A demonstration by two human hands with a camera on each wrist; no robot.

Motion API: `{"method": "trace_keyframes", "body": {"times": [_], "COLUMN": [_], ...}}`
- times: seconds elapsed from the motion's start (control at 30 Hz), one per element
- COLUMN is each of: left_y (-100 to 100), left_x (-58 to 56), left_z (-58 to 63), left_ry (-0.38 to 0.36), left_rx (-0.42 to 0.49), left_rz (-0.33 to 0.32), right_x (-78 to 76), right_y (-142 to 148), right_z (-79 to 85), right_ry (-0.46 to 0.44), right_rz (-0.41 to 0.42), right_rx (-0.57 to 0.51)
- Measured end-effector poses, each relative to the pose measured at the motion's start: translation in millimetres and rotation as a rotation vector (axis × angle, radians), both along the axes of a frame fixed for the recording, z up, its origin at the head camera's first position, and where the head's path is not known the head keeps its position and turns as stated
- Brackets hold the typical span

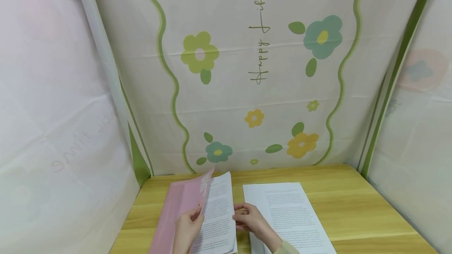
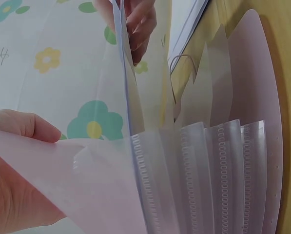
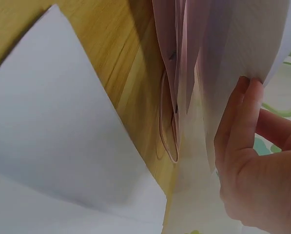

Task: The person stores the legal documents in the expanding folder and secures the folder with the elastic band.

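Note:
A pink accordion file folder (image 1: pixel 173 201) stands partly spread on the left of the table. My left hand (image 1: pixel 187 228) pinches the edge of its pink cover (image 2: pixel 99 170), holding it tilted away from the pages. Printed paper sheets (image 1: pixel 219 213) show beside the cover, upper side facing me. At their right edge, my right hand (image 1: pixel 251 219) pinches the paper between thumb and fingers. Clear ribbed pockets (image 2: pixel 228 180) fan out below in the left wrist view. A thin elastic loop (image 3: pixel 162 124) hangs from the folder's edge in the right wrist view.
A separate stack of printed paper (image 1: pixel 291 214) lies on the wooden table (image 1: pixel 356 207), right of the folder and under my right wrist. Behind the table hangs a flower-print cloth (image 1: pixel 229 97); pale cloth sides (image 1: pixel 60 128) enclose the left and right.

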State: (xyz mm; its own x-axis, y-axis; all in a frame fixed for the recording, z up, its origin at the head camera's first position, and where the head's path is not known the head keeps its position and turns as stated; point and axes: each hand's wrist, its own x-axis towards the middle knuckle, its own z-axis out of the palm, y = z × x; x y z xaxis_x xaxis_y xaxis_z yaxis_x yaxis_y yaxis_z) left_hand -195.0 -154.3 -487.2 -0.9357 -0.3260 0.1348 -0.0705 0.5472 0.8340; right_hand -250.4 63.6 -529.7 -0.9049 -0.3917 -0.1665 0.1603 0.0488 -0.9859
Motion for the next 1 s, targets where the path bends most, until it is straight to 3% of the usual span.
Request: {"method": "trace_keyframes", "body": {"times": [1.0], "left_y": [2.2], "left_x": [0.2], "left_z": [-3.3], "left_ry": [0.015], "left_rx": [-0.008], "left_rz": [-0.005], "right_x": [10.0], "right_y": [-13.4], "right_z": [4.1], "right_ry": [0.016], "right_rz": [0.000], "right_rx": [-0.037]}}
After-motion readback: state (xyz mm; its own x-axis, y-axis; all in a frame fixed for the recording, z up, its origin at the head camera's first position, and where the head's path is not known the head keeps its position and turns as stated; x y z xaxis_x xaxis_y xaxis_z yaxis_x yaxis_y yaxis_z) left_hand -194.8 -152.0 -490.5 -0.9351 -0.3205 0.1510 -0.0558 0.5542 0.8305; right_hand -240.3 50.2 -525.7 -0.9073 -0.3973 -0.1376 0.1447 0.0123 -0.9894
